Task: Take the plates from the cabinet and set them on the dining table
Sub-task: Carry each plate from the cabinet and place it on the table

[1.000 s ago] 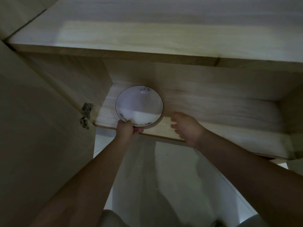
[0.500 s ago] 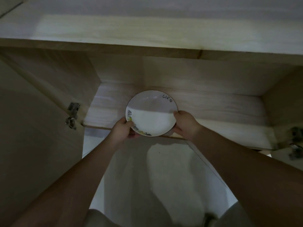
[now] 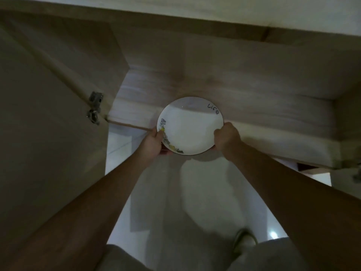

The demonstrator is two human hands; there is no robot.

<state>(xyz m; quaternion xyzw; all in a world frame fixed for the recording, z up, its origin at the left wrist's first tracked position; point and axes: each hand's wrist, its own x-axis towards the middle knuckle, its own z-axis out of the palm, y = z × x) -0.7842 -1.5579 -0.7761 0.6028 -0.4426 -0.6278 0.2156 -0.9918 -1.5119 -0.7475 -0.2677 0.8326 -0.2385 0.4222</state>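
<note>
A white plate (image 3: pixel 190 127) with a dark rim, the word "Life" and a small printed picture at its left edge is held at the front edge of the wooden cabinet shelf (image 3: pixel 263 118). My left hand (image 3: pixel 153 142) grips the plate's left rim. My right hand (image 3: pixel 226 136) grips its right rim. The near half of the plate hangs past the shelf's front edge, over the floor. No other plates show on the shelf.
The open cabinet door (image 3: pixel 48 133) with metal hinges (image 3: pixel 94 107) stands at my left. A second hinge (image 3: pixel 356 173) shows at the far right. Below is a pale glossy floor (image 3: pixel 195 202), with my legs and a shoe (image 3: pixel 245 241).
My right hand went from the shelf edge to the plate's right rim. Both hands have drawn the plate from deep on the shelf toward me, past the front edge.
</note>
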